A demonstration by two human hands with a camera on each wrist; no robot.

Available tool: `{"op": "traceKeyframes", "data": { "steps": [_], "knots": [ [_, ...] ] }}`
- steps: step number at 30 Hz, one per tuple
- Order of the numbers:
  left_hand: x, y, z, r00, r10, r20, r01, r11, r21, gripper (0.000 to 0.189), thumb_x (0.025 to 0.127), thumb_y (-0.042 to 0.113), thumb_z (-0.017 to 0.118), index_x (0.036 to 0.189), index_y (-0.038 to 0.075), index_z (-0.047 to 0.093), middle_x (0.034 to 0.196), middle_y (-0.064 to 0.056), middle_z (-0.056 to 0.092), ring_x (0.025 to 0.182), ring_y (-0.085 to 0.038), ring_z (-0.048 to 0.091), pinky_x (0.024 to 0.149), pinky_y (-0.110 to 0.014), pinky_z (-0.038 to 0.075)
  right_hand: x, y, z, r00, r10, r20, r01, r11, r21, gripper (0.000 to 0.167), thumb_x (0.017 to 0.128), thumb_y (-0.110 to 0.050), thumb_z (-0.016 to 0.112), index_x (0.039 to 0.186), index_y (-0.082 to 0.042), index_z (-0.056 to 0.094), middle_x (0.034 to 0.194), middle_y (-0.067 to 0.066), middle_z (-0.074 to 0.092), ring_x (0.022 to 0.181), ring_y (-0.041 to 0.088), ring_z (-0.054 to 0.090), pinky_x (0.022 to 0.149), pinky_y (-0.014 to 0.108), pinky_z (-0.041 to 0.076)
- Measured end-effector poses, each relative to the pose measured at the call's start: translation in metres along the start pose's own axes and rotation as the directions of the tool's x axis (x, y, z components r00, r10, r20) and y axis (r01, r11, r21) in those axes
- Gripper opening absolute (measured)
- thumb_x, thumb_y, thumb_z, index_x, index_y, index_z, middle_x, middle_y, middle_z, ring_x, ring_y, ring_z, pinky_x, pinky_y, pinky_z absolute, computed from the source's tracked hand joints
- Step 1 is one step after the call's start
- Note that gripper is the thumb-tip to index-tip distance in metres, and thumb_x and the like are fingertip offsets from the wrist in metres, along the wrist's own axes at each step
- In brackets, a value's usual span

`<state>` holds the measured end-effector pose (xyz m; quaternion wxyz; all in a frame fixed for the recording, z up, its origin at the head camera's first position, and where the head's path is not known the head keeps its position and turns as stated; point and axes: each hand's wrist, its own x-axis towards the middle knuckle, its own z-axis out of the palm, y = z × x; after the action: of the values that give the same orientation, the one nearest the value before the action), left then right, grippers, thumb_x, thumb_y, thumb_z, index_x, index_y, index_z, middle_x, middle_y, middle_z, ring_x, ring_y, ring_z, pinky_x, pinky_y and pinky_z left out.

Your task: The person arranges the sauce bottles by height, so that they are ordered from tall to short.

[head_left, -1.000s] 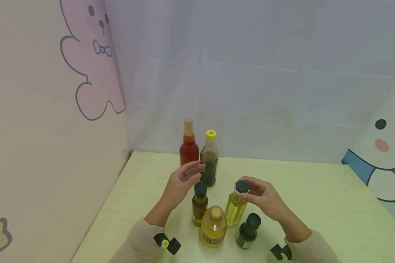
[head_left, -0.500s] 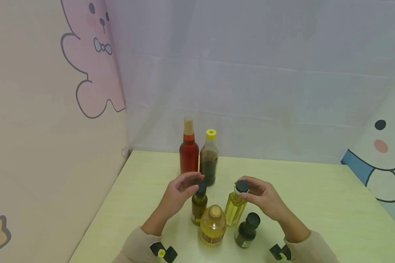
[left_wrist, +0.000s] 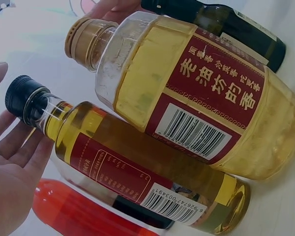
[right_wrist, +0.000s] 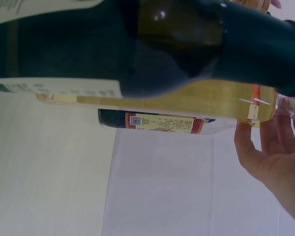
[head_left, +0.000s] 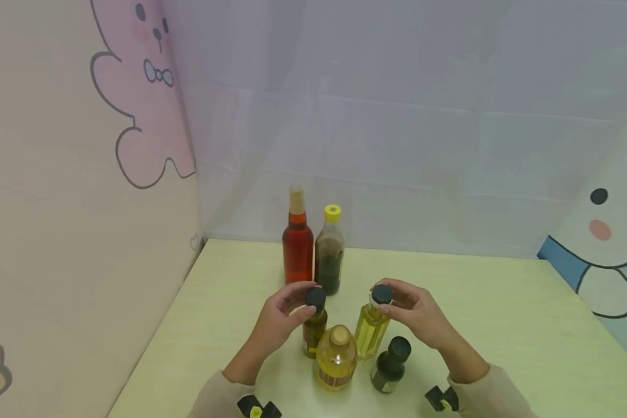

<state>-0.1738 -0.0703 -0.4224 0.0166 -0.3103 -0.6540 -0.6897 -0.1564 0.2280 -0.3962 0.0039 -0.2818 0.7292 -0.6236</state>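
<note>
My left hand (head_left: 278, 320) is at the black cap of a slim oil bottle (left_wrist: 137, 167). In the left wrist view its fingers (left_wrist: 22, 152) reach behind the bottle's neck, while the thumb stands apart from the cap. On the other side, my right hand (head_left: 420, 316) grips the neck of a clear bottle of yellow oil (head_left: 371, 332) with a dark green cap, thumb in front and fingers behind. Both bottles stand upright on the table. Between and nearer than them sits a rounder oil bottle (head_left: 337, 364) with a tan cap and red label.
A small dark green bottle (head_left: 389, 368) stands at the front right. Behind my left hand are a tall bottle of red liquid (head_left: 298, 249) and a dark sauce bottle (head_left: 329, 261) with a yellow cap. Curtains close off the back of the pale table (head_left: 480, 302).
My left hand has come down and nearer, from in front of the red and sauce bottles to the slim oil bottle's cap. My right hand keeps its grip on the clear bottle.
</note>
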Motion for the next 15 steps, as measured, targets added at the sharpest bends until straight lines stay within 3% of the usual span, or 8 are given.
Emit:
{"op": "traceKeyframes", "data": {
  "steps": [4, 11, 15],
  "knots": [
    [-0.0005, -0.0021, 0.0013, 1.000, 0.018, -0.009, -0.018, 1.000, 0.012, 0.039, 0.091, 0.002, 0.065, 0.129, -0.004, 0.055, 0.126, -0.018, 0.060, 0.111, -0.023, 0.060, 0.097, -0.031, 0.046, 0.0001, -0.0019, 0.0001, 1.000, -0.003, -0.009, 0.003, 1.000, -0.011, 0.032, 0.094, 0.005, 0.058, 0.126, 0.010, 0.054, 0.114, 0.010, 0.065, 0.104, 0.016, 0.064, 0.078, 0.031, 0.055],
    [-0.0014, -0.0066, 0.0051, 0.998, -0.037, -0.044, 0.039, 0.998, 0.042, 0.040, 0.089, 0.000, 0.067, 0.128, -0.004, 0.056, 0.122, -0.018, 0.061, 0.107, -0.023, 0.061, 0.096, -0.031, 0.047, 0.0001, -0.0020, 0.0008, 1.000, -0.013, -0.001, 0.013, 1.000, -0.007, 0.032, 0.094, 0.005, 0.058, 0.126, 0.010, 0.054, 0.114, 0.020, 0.063, 0.104, 0.017, 0.064, 0.077, 0.032, 0.055],
    [-0.0008, -0.0087, 0.0071, 0.996, -0.058, -0.067, 0.063, 0.996, 0.060, 0.040, 0.089, 0.001, 0.069, 0.127, -0.003, 0.058, 0.119, -0.016, 0.062, 0.105, -0.024, 0.062, 0.096, -0.035, 0.048, -0.0001, -0.0019, 0.0009, 1.000, -0.010, -0.006, 0.010, 1.000, -0.002, 0.032, 0.094, 0.005, 0.058, 0.126, 0.009, 0.054, 0.115, 0.019, 0.063, 0.105, 0.017, 0.064, 0.078, 0.032, 0.055]
  ]
}}
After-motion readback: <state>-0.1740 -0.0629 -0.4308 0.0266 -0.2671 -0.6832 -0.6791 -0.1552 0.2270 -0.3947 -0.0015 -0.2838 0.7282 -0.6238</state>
